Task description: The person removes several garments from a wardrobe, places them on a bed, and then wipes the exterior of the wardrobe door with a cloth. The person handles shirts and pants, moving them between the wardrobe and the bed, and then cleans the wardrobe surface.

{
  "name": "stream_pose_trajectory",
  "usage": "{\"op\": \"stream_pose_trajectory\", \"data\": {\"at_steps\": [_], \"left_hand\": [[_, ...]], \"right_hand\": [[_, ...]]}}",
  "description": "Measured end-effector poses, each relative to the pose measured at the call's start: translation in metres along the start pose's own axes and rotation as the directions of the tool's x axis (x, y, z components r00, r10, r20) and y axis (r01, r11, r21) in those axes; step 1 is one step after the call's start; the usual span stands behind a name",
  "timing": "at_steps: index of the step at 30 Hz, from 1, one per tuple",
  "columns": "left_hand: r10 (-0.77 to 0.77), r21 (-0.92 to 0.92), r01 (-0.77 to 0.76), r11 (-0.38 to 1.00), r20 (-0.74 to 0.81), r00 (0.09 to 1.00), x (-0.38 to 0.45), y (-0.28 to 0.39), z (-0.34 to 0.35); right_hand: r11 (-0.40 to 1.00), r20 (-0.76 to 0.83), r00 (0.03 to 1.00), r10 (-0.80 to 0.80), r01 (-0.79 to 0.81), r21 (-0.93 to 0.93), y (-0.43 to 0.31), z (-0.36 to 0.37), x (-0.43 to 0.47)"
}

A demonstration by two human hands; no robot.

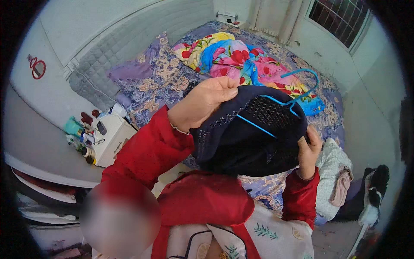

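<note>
Both hands stretch out a dark navy garment in front of my chest, its opening turned up towards me. My left hand pinches the garment's upper left edge between thumb and fingers. At the right edge, my right hand grips the cloth, with the thumb on the near side. A blue clothes hanger sits partly inside the garment; its hook rises above the upper right edge and its bar crosses the opening. Neither hand visibly touches the hanger. The hanger's ends are hidden by the cloth.
Beyond the garment lies a bed with a purple patterned cover and a bright floral blanket. A white bedside cabinet with bottles and a phone is at left. A pale bag or cloth bundle lies at the bed's right side.
</note>
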State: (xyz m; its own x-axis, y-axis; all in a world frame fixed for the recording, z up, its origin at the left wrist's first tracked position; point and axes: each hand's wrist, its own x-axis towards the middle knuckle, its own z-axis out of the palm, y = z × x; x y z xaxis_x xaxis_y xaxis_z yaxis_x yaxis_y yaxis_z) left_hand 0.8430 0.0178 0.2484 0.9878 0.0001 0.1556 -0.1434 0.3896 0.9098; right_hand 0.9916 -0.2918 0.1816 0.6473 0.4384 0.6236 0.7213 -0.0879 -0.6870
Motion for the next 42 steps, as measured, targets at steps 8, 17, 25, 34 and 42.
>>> {"op": "stream_pose_trajectory", "data": {"at_steps": [8, 17, 25, 34, 42], "left_hand": [[0.080, 0.186, -0.084, 0.979, 0.029, 0.996, -0.005, 0.011, 0.006], [0.083, 0.324, -0.053, 0.945, -0.080, 0.993, -0.014, 0.017, -0.005], [0.501, 0.977, 0.201, -0.075, -0.137, 0.854, -0.090, -0.019, -0.031], [0.244, 0.374, 0.048, 0.926, -0.691, 0.681, -0.228, -0.069, 0.028], [0.213, 0.153, -0.233, 0.960, -0.942, 0.260, -0.401, -0.054, 0.095]], "right_hand": [[0.999, -0.032, 0.999, -0.009, 0.011, 0.046, 0.005, 0.007, 0.007], [1.000, 0.054, 0.998, -0.014, 0.015, -0.014, 0.013, 0.022, 0.021], [0.885, 0.454, 0.868, 0.203, -0.360, 0.293, -0.015, 0.094, -0.018], [0.734, 0.892, 0.450, -0.048, -0.589, 0.337, -0.118, 0.167, -0.068], [0.777, 0.792, 0.153, -0.591, -0.157, 0.610, -0.254, 0.236, -0.138]]}}
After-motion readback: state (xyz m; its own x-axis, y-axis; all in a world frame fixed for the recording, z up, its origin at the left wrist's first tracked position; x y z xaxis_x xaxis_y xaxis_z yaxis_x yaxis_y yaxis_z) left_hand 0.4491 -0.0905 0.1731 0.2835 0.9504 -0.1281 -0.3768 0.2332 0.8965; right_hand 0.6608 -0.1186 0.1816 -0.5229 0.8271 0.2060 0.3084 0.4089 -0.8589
